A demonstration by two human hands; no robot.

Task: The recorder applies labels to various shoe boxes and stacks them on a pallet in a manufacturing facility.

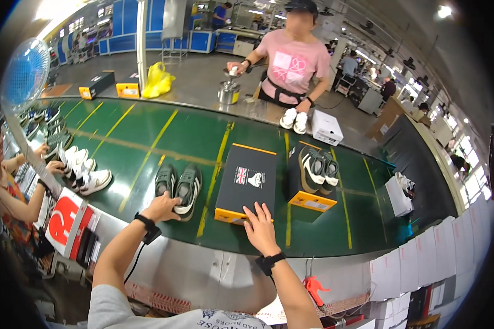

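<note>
Left hand (160, 207) hides grey shoes' (179, 186) heels; right hand (260, 229) covers box (246, 182) edge.

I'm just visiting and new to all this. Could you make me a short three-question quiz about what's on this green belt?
1. True or false: the left hand rests on the dark grey pair of shoes.
2. What does the right hand touch? A) the closed black shoebox B) a white box C) a metal can
3. How many shoes sit on the open black box?

Key: 1 true; 2 A; 3 two.
</note>
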